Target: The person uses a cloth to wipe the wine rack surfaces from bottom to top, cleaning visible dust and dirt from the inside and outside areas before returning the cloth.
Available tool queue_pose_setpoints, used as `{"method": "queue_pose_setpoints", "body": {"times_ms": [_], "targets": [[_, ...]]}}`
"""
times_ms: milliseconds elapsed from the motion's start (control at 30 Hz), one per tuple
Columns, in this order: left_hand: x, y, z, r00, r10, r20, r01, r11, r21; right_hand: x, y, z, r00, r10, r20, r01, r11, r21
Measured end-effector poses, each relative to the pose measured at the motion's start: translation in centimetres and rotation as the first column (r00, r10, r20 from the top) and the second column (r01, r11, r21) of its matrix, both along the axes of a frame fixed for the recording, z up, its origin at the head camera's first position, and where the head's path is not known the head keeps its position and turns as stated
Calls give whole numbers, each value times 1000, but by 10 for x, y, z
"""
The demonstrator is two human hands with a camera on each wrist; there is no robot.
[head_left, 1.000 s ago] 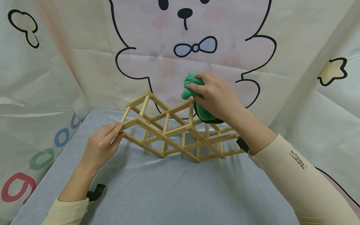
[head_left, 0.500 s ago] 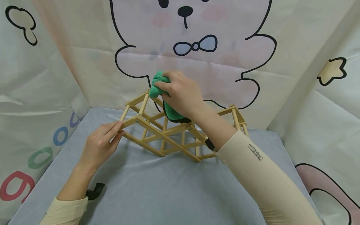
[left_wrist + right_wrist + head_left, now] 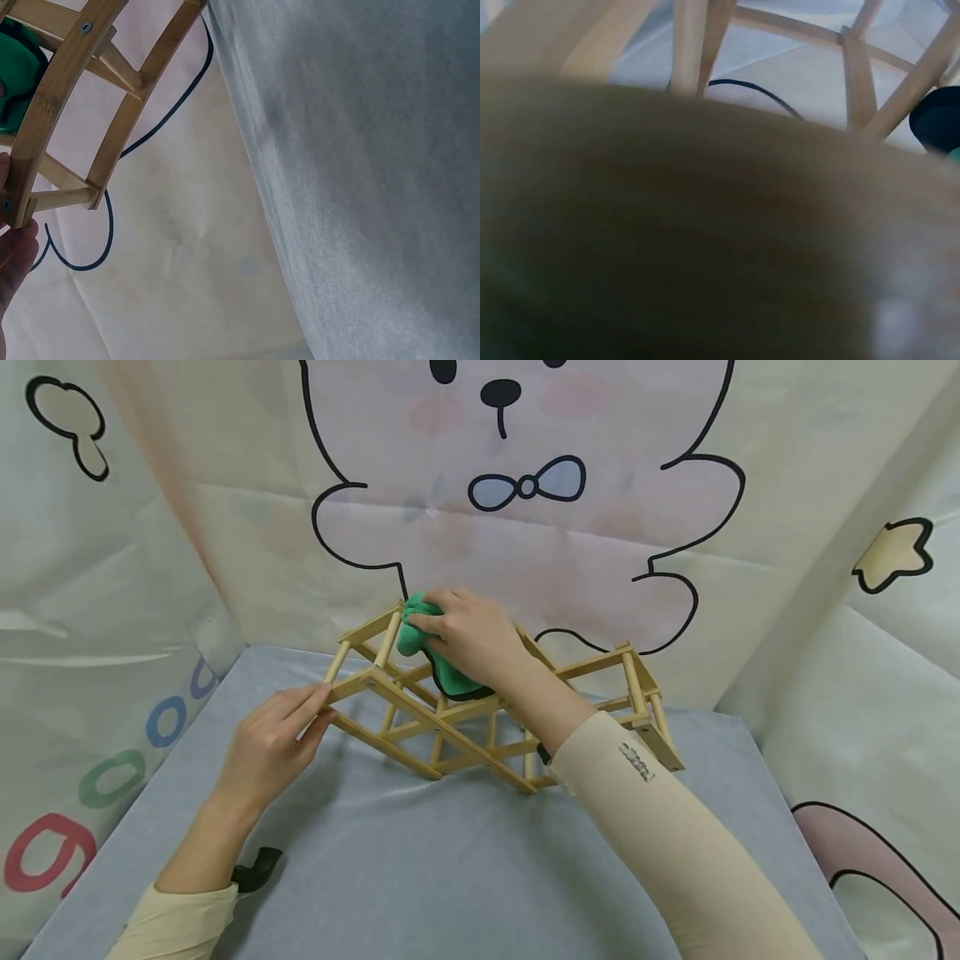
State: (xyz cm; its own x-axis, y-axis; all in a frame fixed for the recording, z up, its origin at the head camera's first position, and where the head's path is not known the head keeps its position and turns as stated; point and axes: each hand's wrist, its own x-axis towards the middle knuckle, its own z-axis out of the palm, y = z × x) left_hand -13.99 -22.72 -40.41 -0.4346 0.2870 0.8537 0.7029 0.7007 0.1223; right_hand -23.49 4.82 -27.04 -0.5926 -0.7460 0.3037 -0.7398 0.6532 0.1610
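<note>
A folding rack of pale wooden slats and round dowels [image 3: 480, 753] stands spread in a zigzag lattice across the table. My left hand [image 3: 272, 745] pinches its left end between thumb and fingers. In the left wrist view, screws show in the slats [image 3: 46, 105]. My right hand [image 3: 480, 639] grips a bunched green cloth with a dark edge [image 3: 456, 682], held at the rack's upper left-middle part, just right of its left peak. The hand and forearm hide part of the lattice behind them. The right wrist view is mostly blocked by a blurred shape, with slats [image 3: 859, 75] above.
A grey-blue cloth covers the table [image 3: 420, 877]. Close behind it hangs a pale backdrop with a cartoon bear [image 3: 600, 535], and printed side sheets [image 3: 112, 610] stand left and right. A dark strap end [image 3: 258, 870] sticks out from the left wrist.
My right hand has swept left along the rack with the green cloth, then dropped slightly lower behind the left peak. The rack's right end has come into view. My left hand keeps its hold.
</note>
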Motion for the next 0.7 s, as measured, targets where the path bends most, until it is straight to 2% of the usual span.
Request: {"method": "queue_pose_setpoints", "body": {"times_ms": [167,500,600,700], "targets": [[0,-1,0,1000,-2,-2,2,1000,6,-2,-4,-1,1000,-17,12,17,999,42],[0,0,0,1000,-7,14,7,1000,8,0,-5,-1,987,-129,98,114,982,149],[0,0,0,1000,-7,14,7,1000,8,-1,-5,-2,985,-127,116,112,985,132],[0,-1,0,1000,-5,13,5,1000,9,-1,-6,-2,986,-101,129,92,993,73]]}}
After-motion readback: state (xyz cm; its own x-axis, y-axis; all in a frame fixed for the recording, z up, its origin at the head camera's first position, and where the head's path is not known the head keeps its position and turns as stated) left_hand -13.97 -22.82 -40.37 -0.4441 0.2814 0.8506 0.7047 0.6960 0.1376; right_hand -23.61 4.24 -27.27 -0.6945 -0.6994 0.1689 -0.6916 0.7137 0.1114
